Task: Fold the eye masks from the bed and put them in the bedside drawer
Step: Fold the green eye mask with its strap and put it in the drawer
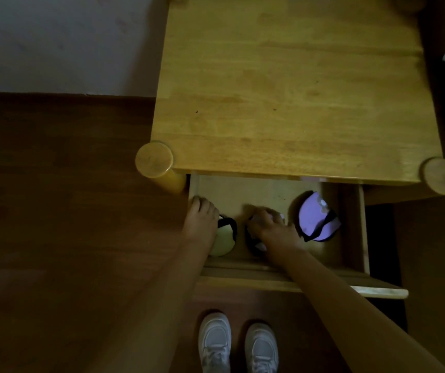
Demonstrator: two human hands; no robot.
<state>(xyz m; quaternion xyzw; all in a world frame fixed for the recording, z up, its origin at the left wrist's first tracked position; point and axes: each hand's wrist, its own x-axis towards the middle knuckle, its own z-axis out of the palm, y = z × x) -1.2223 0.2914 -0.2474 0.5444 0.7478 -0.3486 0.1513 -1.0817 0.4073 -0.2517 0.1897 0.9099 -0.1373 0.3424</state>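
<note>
Inside the open pale wooden drawer (pixel 350 224), the left hand (pixel 200 222) rests with relaxed fingers on a folded cream eye mask (pixel 222 244); the right hand's (pixel 272 227) grip curls round a dark folded mask (pixel 255 244). A folded lilac mask (pixel 313 216) lies at the right.

2 white sneakers (pixel 239 344), wooden floor (pixel 68 211)

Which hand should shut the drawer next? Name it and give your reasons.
Probably the left hand: its fingers rest open near the drawer's left wall, over the pale eye mask, holding nothing. The right hand is busy, curled over the middle eye mask.
</note>
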